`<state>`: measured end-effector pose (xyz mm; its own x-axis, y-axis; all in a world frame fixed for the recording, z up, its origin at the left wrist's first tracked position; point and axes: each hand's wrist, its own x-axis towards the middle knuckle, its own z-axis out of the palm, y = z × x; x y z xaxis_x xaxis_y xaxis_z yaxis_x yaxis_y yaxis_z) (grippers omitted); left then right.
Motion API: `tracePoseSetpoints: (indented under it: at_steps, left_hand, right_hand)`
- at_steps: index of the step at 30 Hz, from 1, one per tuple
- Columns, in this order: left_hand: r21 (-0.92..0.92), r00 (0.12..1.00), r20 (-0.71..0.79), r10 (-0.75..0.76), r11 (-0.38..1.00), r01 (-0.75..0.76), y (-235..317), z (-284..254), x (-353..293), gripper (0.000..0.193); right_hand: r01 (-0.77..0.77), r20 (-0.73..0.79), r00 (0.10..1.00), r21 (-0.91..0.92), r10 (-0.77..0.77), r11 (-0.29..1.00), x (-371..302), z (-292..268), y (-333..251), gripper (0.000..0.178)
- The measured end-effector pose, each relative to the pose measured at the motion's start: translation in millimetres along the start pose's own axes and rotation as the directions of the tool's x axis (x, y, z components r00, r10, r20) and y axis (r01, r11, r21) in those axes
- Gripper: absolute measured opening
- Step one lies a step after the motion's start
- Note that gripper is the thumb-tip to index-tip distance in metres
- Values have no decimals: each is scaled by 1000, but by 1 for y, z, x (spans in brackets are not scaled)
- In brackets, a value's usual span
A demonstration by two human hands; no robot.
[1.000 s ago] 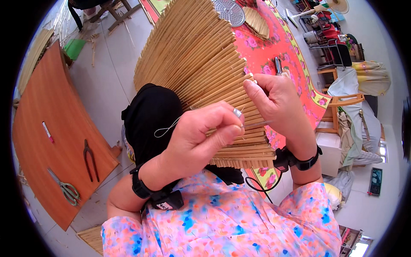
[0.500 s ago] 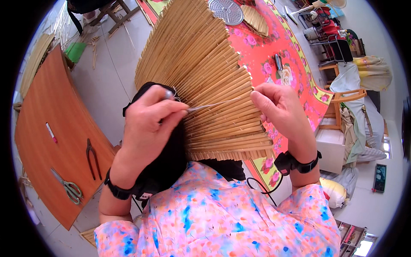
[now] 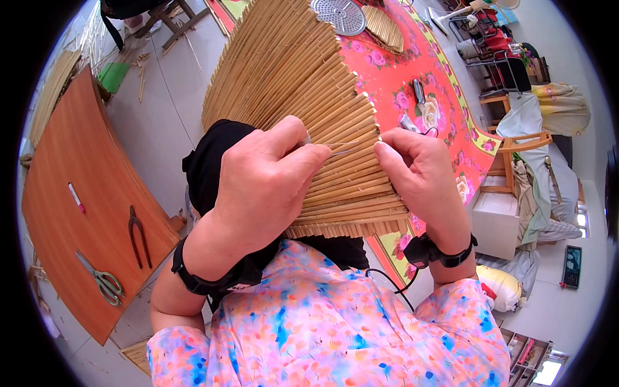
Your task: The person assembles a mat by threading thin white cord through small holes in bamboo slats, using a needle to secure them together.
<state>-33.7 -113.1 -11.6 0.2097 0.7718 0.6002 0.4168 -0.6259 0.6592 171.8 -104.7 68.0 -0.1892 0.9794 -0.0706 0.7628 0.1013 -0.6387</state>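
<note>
A large fan-shaped piece of narrow, straw-coloured strips [image 3: 284,71], with small pale stitches across it, spreads out in front of my chest. My left hand [image 3: 261,184] is closed over its lower left part, pinching a thin needle [image 3: 343,152] that points right over the strips. A pale thread runs beside the needle, and a metallic ring shows partly at a finger. My right hand [image 3: 422,164] is closed on the fan's right edge, thumb and forefinger pinched there; a dark thread loop shows behind it. Black cloth [image 3: 216,155] lies under the fan's left side.
On the left, a brown board [image 3: 84,174] holds scissors [image 3: 102,280], pliers [image 3: 135,235] and a marker [image 3: 76,198]. A red flowered tablecloth [image 3: 387,71] at right bears a perforated metal disc [image 3: 338,14], a smaller fan piece [image 3: 383,29] and a dark-handled tool [image 3: 418,92].
My left hand has moved right with the needle, closer to my right hand, and covers more of the strips. My right hand has barely shifted at the edge.
</note>
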Motion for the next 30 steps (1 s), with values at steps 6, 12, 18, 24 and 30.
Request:
tracePoseSetpoints:
  at_steps: [6,12,18,24,30]
  left_hand:
    - [60,999,-14,35,998,-34,1,-1,3,11]
    - [77,999,-8,32,997,-32,2,-1,2,11]
    - [84,999,-19,39,996,-37,2,-1,3,12]
    - [94,1000,-4,26,995,-25,5,-3,3,13]
    - [177,993,75,91,979,-103,5,-9,9,12]
  right_hand:
    - [38,-29,999,-88,-40,995,-1,0,-8,18]
    - [32,-42,998,-91,-36,995,-1,1,-8,18]
    - [37,-44,998,-85,-41,996,-1,2,-7,18]
    - [21,-36,999,-68,-23,997,-2,2,-9,18]
    - [40,-42,998,-90,-44,995,-2,2,-8,17]
